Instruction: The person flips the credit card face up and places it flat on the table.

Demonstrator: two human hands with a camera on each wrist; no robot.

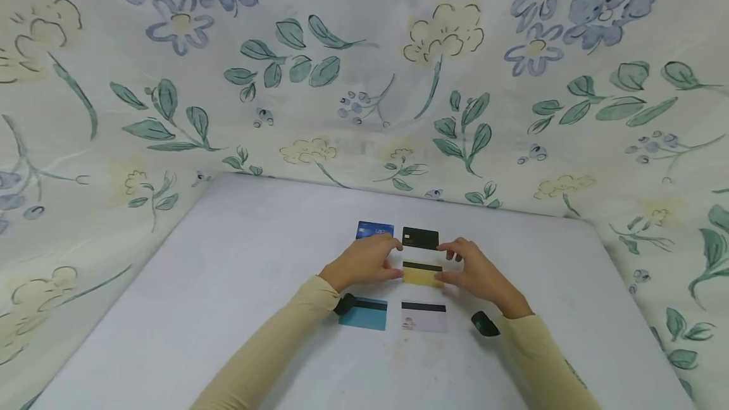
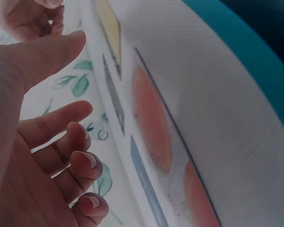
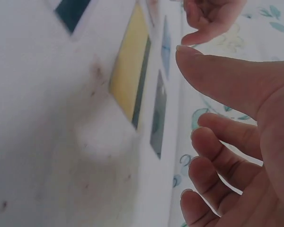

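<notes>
My left hand hovers left of a yellow card with a dark stripe, its fingers loosely bent and holding nothing. On the other side of that card is my right hand, thumb by its right edge and fingers by the right edge of a black card. Behind the left hand lies a blue card, partly covered. In the left wrist view, a card with red rounded shapes lies near the left hand; the head view hides it. Both wrist views show nothing between fingers and thumb.
Nearer the person lie a light blue card and a pale card, each with a dark stripe. The white tabletop has brownish smudges near the pale card. A flower-patterned cloth rises behind the table and along its sides.
</notes>
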